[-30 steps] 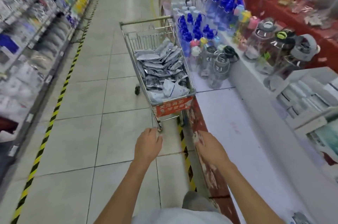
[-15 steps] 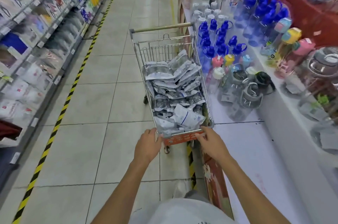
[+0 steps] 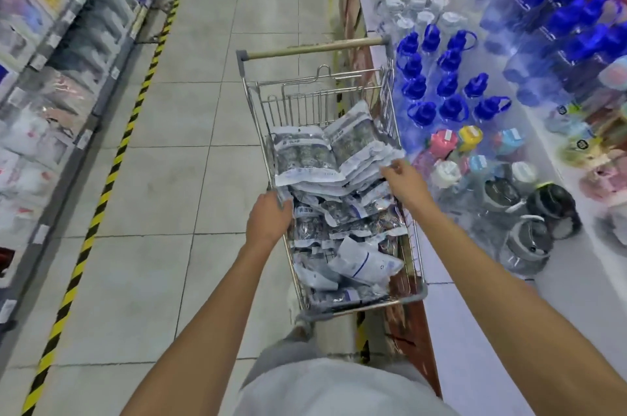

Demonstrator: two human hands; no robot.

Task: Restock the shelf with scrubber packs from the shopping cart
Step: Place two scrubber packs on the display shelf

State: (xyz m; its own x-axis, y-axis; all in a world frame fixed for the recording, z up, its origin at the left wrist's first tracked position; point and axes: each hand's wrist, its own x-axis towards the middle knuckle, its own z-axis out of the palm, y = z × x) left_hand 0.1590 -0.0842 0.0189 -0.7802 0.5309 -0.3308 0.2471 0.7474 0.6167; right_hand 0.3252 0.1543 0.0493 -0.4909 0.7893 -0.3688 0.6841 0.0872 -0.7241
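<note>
A wire shopping cart (image 3: 419,247) stands in the aisle right in front of me, filled with several silver-and-white scrubber packs (image 3: 364,263). Both of my hands reach into it. My left hand (image 3: 269,218) grips the left lower edge of a raised stack of scrubber packs (image 3: 305,157), fingers curled under it. My right hand (image 3: 402,178) holds the stack's right edge. The stack tilts up towards the far end of the cart, above the loose packs below.
A long shelf (image 3: 51,76) of packaged goods runs along the left, with yellow-black floor tape (image 3: 112,171) in front of it. Tight against the cart's right side is a white display table (image 3: 576,296) crowded with blue-lidded bottles (image 3: 448,86) and jugs. The cart handle (image 3: 315,49) is at the far end.
I have stepped up to the cart. Both hands moved from its near rim into the basket and took hold of a stack of packs, which now lifts off the pile.
</note>
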